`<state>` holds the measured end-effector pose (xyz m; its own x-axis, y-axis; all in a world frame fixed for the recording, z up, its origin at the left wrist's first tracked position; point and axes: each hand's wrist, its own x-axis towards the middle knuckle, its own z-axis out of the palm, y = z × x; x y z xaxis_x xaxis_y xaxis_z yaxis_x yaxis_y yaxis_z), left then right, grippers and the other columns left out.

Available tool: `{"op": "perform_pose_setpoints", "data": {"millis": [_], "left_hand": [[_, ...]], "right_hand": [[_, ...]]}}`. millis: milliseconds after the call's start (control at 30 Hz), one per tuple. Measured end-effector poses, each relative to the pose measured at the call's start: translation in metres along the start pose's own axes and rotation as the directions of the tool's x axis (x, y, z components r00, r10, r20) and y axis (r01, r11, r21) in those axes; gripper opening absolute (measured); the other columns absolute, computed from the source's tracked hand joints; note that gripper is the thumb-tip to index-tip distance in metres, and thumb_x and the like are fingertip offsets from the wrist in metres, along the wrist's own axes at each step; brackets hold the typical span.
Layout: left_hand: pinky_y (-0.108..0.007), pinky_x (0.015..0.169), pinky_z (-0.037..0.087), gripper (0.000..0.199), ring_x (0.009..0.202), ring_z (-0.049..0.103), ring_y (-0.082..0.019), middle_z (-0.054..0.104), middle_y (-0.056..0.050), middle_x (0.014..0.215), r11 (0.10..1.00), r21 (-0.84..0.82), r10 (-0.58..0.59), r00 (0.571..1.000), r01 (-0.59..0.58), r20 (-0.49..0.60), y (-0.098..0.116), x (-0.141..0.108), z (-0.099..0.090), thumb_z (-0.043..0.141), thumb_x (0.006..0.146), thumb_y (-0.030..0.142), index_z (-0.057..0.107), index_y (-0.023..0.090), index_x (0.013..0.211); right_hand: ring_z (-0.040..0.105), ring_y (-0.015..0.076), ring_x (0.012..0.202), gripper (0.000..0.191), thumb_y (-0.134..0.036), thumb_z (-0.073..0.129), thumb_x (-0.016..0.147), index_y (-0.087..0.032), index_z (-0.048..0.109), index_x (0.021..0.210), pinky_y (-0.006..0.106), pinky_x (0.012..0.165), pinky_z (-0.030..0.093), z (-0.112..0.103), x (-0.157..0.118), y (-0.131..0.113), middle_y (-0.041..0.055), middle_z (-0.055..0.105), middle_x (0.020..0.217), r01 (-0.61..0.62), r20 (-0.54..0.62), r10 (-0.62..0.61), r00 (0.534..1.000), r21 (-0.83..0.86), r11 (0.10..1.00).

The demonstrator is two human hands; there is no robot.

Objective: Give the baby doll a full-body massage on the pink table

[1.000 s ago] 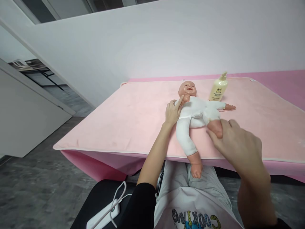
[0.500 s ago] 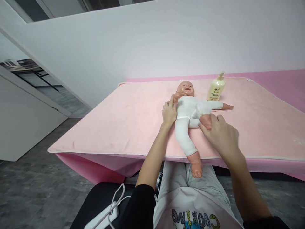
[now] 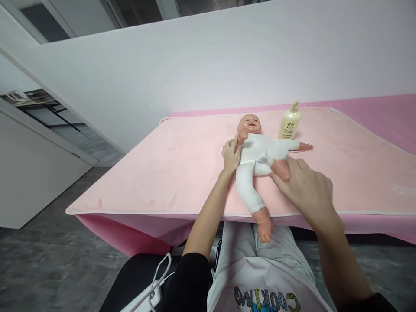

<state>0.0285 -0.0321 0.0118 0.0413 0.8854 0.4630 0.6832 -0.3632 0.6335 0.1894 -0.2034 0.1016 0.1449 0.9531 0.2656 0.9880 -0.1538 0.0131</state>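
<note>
The doll (image 3: 256, 158) lies face-up on the pink mat (image 3: 162, 173), between both hands. The left hand (image 3: 230, 155) rests open against the doll's arm and side. The right hand (image 3: 303, 188) grasps one bare foot. The doll has a smooth plastic head and a white soft suit. A cream pump bottle (image 3: 289, 124) stands just beside the doll's head.

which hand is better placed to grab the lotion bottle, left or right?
Probably right. The right hand grips the baby doll by its raised foot, on the same side as the pump bottle behind the doll's outstretched arm. The left hand rests at the doll's far shoulder and would have to cross its body.
</note>
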Motion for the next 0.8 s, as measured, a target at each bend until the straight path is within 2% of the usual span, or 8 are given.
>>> {"op": "perform_pose_setpoints", "data": {"millis": [67,167,267,367,533,667,733,800], "left_hand": [[-0.038,0.103,0.032,0.047,0.118,0.046,-0.022,0.053,-0.005,0.126,0.999,0.017,0.043,0.998,-0.043,0.051,0.003,-0.001,0.001,0.041,0.088,0.026,0.047,0.031,0.134],[-0.04,0.107,0.028,0.048,0.124,0.041,-0.021,0.05,-0.003,0.132,0.998,0.042,0.05,0.994,-0.055,0.1,0.005,-0.002,0.0,0.042,0.086,0.021,0.05,0.034,0.131],[-0.041,0.107,0.029,0.048,0.125,0.041,-0.021,0.049,-0.002,0.133,0.998,0.055,0.037,0.993,-0.043,0.115,0.004,-0.001,-0.001,0.042,0.085,0.022,0.049,0.035,0.131],[-0.04,0.105,0.032,0.048,0.123,0.043,-0.021,0.05,-0.003,0.131,0.997,0.049,0.055,0.995,-0.059,0.081,0.001,0.0,0.001,0.042,0.086,0.021,0.049,0.034,0.132],[-0.039,0.101,0.037,0.047,0.117,0.048,-0.021,0.054,-0.006,0.126,0.999,0.006,0.032,0.999,-0.032,0.004,-0.006,0.002,0.004,0.042,0.088,0.026,0.045,0.03,0.135],[-0.038,0.099,0.038,0.049,0.117,0.049,-0.022,0.056,-0.009,0.127,0.997,-0.083,-0.003,0.999,-0.001,-0.047,-0.01,0.004,0.003,0.041,0.091,0.033,0.04,0.024,0.138],[-0.037,0.1,0.038,0.049,0.118,0.049,-0.022,0.056,-0.009,0.127,0.994,-0.113,-0.009,0.999,0.004,-0.051,-0.01,0.004,0.003,0.041,0.091,0.035,0.04,0.023,0.138],[-0.037,0.1,0.038,0.049,0.118,0.05,-0.022,0.056,-0.008,0.128,0.991,-0.13,-0.018,0.998,0.011,-0.053,-0.01,0.003,0.003,0.04,0.091,0.037,0.04,0.023,0.138]], "right_hand": [[0.058,0.0178,0.069,0.04,-0.049,0.041,0.09,-0.017,0.054,0.109,0.025,0.054,0.031,0.011,0.028,-0.011,0.009,0.058,0.091,-0.027,-0.036,0.029,0.999,0.054,0.998],[0.059,0.0212,0.08,0.047,-0.046,0.043,0.09,-0.015,0.047,0.124,0.026,0.057,0.034,0.037,0.061,-0.022,0.0122,0.057,0.1,-0.006,-0.025,0.009,1.0,0.11,0.994],[0.059,0.022,0.084,0.049,-0.045,0.043,0.089,-0.016,0.045,0.128,0.027,0.059,0.035,0.047,0.07,-0.021,0.0124,0.057,0.1,-0.017,0.008,0.016,1.0,0.167,0.986],[0.058,0.0214,0.081,0.047,-0.046,0.044,0.088,-0.018,0.048,0.125,0.026,0.058,0.032,0.037,0.053,-0.009,0.0104,0.058,0.098,-0.01,0.009,0.008,1.0,0.22,0.975],[0.056,0.0177,0.066,0.038,-0.048,0.046,0.086,-0.023,0.055,0.113,0.025,0.053,0.027,0.016,-0.005,0.02,0.0042,0.059,0.084,-0.04,0.069,0.026,0.997,0.218,0.975],[0.054,0.0153,0.058,0.031,-0.051,0.048,0.083,-0.025,0.06,0.096,0.023,0.049,0.025,0.028,-0.044,0.039,0.0005,0.056,0.073,0.015,0.162,-0.056,0.985,0.244,0.97],[0.054,0.0154,0.057,0.03,-0.05,0.049,0.083,-0.025,0.061,0.094,0.023,0.048,0.026,0.036,-0.056,0.044,0.0003,0.056,0.072,0.038,0.15,-0.079,0.986,0.26,0.965],[0.055,0.0165,0.058,0.031,-0.05,0.048,0.083,-0.025,0.061,0.097,0.024,0.048,0.028,0.041,-0.062,0.044,0.0009,0.058,0.072,0.049,0.079,-0.073,0.994,0.276,0.96]]}}
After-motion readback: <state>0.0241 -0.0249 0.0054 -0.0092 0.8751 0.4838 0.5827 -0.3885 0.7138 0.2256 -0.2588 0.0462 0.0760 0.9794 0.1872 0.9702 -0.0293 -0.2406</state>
